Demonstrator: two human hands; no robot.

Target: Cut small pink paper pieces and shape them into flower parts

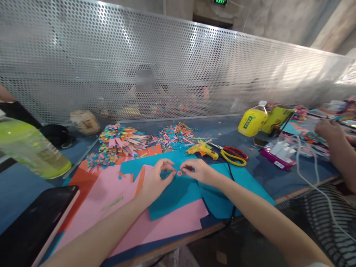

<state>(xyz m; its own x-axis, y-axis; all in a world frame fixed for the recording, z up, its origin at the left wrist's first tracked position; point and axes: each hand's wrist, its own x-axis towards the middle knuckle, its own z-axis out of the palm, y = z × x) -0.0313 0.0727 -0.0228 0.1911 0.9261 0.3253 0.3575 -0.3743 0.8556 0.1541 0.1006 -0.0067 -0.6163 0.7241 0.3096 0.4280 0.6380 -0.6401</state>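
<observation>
My left hand [160,177] and my right hand [197,171] meet over the blue paper [175,202], fingertips pinched together. Between them is a small round orange-and-white paper coil [179,173], touched by the fingers of both hands. Pink sheets [164,226] lie under the blue paper, with an orange strip [140,181] beside my left wrist. Just beyond my right hand rest a yellow glue gun [202,150] and scissors with red and yellow handles [235,155].
Fringed paper pieces [121,141] pile up at the back left, beside a heap of cut scraps [175,135]. A green bottle [30,148] and a black phone [39,222] lie left. A yellow bottle [252,120] and purple box [278,157] stand right, near another person's hand [330,131]. A perforated metal screen [178,66] rises behind.
</observation>
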